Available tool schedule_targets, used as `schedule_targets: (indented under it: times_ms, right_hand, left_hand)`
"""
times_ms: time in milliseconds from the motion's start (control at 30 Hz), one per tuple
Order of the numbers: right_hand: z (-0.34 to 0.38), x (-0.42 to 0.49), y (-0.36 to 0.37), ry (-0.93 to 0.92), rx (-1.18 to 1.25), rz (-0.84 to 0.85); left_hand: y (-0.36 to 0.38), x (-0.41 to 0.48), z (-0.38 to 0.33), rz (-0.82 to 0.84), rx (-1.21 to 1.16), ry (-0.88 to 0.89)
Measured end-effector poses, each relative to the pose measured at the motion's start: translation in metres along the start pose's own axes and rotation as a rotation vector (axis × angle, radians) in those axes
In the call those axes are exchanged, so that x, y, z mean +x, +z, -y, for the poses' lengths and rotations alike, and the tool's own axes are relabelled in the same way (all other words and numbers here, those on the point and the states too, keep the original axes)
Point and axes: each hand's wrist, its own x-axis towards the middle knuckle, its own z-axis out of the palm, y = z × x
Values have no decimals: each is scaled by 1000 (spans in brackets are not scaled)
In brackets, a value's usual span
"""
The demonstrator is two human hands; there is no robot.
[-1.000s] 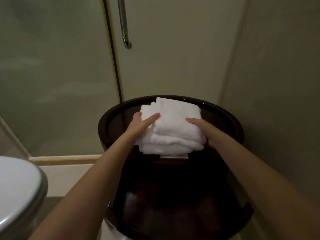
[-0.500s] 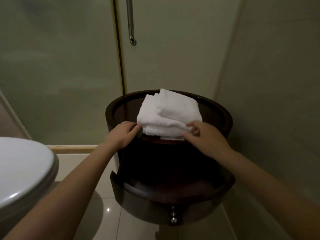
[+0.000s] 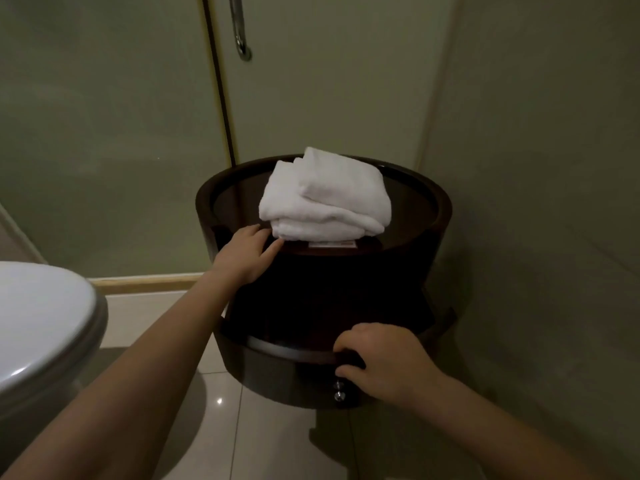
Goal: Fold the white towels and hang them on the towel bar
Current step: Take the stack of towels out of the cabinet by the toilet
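Observation:
A stack of folded white towels (image 3: 325,199) lies on the top of a round dark wooden cabinet (image 3: 420,223). My left hand (image 3: 247,252) rests with straight fingers on the cabinet's front edge, fingertips touching the lowest towel. My right hand (image 3: 384,362) grips the rim of the cabinet's pulled-out curved drawer (image 3: 284,372), fingers over the top edge and thumb on its front, just above two small metal knobs (image 3: 338,391).
A white toilet lid (image 3: 41,320) sits at the left. Behind the cabinet stands a frosted glass shower door with a metal handle (image 3: 240,29). A plain wall closes in on the right. Glossy floor tiles (image 3: 270,445) lie below.
My right hand left the towels and dropped to the drawer's rim. My left hand stays at the towel stack's lower left corner. The view pulled back, showing more floor.

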Motion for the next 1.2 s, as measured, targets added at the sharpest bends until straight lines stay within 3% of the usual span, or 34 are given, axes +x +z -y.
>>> schedule_targets:
  times_ms: [633,1200]
  right_hand:
    - [-15,42,0,95,-49,26]
    - [-49,113,9,211,-159,-231]
  left_hand:
    - [-4,-4,2,1,92,35]
    - [9,-6,8,-128,48,38]
